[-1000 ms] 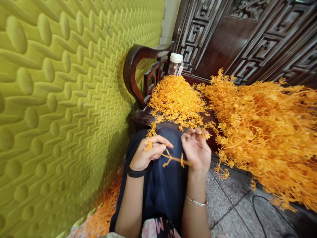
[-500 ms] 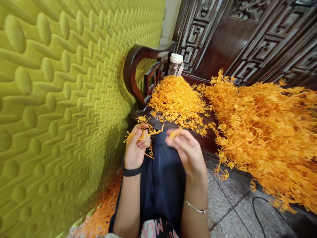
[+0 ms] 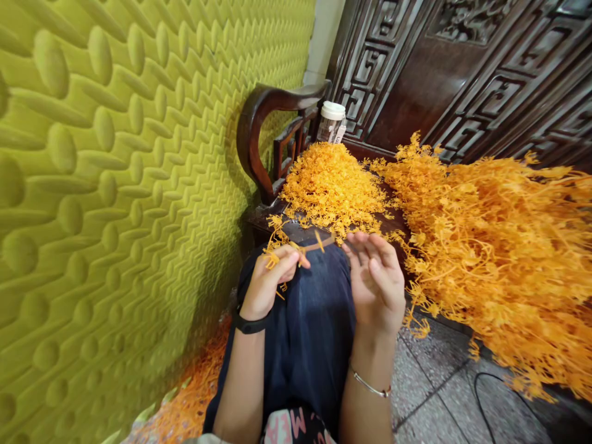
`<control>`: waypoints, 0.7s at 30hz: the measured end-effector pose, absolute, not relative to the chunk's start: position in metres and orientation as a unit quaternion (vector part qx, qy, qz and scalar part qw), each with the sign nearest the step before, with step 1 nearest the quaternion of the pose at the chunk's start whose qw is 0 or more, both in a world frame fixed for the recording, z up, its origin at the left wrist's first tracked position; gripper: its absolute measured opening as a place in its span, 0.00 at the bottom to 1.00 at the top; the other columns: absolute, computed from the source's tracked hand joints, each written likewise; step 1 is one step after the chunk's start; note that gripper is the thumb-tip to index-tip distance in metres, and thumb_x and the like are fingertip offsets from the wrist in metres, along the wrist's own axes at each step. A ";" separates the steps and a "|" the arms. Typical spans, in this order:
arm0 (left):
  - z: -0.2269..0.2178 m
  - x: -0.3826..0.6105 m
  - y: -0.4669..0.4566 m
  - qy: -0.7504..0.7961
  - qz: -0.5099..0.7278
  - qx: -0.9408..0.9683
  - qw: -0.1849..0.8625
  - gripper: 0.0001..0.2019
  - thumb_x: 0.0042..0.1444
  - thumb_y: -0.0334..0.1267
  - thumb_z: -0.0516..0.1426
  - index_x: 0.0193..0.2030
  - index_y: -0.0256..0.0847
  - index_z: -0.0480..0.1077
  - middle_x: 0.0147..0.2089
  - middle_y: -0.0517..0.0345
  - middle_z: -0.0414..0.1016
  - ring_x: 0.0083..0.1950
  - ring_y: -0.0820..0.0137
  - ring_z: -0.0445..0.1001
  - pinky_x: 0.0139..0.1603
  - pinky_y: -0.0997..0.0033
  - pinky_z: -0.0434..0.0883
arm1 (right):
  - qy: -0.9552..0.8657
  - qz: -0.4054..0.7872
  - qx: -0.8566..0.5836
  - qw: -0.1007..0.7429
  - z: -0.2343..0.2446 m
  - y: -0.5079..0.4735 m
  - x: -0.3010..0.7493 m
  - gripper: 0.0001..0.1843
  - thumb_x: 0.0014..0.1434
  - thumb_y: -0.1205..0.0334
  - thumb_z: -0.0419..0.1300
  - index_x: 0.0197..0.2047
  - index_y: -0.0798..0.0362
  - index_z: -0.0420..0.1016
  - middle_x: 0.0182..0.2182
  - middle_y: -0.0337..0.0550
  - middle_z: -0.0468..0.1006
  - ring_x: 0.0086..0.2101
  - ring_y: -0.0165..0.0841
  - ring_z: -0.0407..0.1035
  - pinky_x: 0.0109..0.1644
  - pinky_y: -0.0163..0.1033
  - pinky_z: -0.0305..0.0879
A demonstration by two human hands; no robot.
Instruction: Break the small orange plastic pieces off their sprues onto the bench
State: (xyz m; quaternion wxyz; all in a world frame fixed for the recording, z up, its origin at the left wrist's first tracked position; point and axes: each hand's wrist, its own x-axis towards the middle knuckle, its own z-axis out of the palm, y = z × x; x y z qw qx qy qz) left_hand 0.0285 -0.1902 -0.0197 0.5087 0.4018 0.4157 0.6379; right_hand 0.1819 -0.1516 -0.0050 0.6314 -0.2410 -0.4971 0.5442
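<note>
My left hand (image 3: pixel 275 277) pinches an orange plastic flower stem (image 3: pixel 319 245) between thumb and fingers. Small branched sprigs of it stick out around the hand, and its thin end points right, slightly blurred. To the right, my right hand (image 3: pixel 377 277) is open above my knee, fingers stretched out and nothing visible in them. Its fingertips are just short of the stem's end. Beyond both hands, a heap of small orange plastic pieces (image 3: pixel 333 188) lies on the dark wooden bench (image 3: pixel 393 246). A large bundle of orange plastic stems (image 3: pixel 499 246) lies to the right.
On the left rises a yellow-green textured wall (image 3: pixel 115 185). The bench's curved armrest (image 3: pixel 252 135) stands beside a white-lidded jar (image 3: pixel 332 120). Orange scraps (image 3: pixel 194 394) cover the floor at lower left. A black cable (image 3: pixel 478 394) lies on the tiles.
My right hand has moved right, away from my left, and its fingers have opened; the orange bit at its fingertips no longer shows. My left hand has shifted slightly right and turned, still holding the stem.
</note>
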 end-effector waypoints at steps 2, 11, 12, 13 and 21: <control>-0.017 0.029 -0.192 0.459 0.568 0.466 0.499 0.18 0.55 0.45 0.54 0.20 0.34 0.69 0.18 0.62 0.59 0.20 0.80 0.52 0.23 0.75 0.50 | -0.515 0.515 -0.242 0.641 -0.002 -0.157 0.178 0.13 0.54 0.69 0.57 0.41 0.44 0.75 0.42 0.40 0.76 0.46 0.35 0.69 0.57 0.49 0.61; -0.022 0.043 -0.188 0.536 0.490 0.540 0.425 0.22 0.53 0.45 0.55 0.14 0.37 0.55 0.16 0.67 0.51 0.20 0.79 0.50 0.22 0.76 0.49 | -0.719 0.451 -0.279 0.449 0.005 -0.167 0.176 0.20 0.52 0.69 0.63 0.48 0.46 0.71 0.44 0.42 0.75 0.46 0.36 0.68 0.52 0.45 0.62; -0.023 0.044 -0.187 0.545 0.485 0.545 0.413 0.22 0.52 0.44 0.56 0.14 0.37 0.54 0.16 0.67 0.51 0.20 0.79 0.49 0.22 0.76 0.48 | -0.734 0.435 -0.295 0.431 0.004 -0.166 0.175 0.21 0.50 0.69 0.64 0.49 0.47 0.71 0.42 0.42 0.75 0.45 0.35 0.68 0.51 0.44 0.62; -0.024 0.045 -0.187 0.553 0.477 0.554 0.400 0.21 0.52 0.43 0.56 0.15 0.37 0.55 0.16 0.66 0.51 0.21 0.79 0.50 0.22 0.75 0.48 | -0.745 0.416 -0.310 0.419 0.003 -0.166 0.173 0.20 0.50 0.69 0.64 0.47 0.48 0.72 0.40 0.42 0.75 0.43 0.35 0.68 0.49 0.43 0.62; -0.021 0.044 -0.187 0.545 0.459 0.588 0.382 0.18 0.53 0.41 0.54 0.16 0.36 0.58 0.18 0.65 0.50 0.23 0.78 0.50 0.24 0.75 0.49 | -0.677 0.386 -0.378 0.500 -0.001 -0.161 0.171 0.03 0.55 0.66 0.60 0.31 0.51 0.74 0.29 0.38 0.75 0.31 0.30 0.69 0.37 0.36 0.65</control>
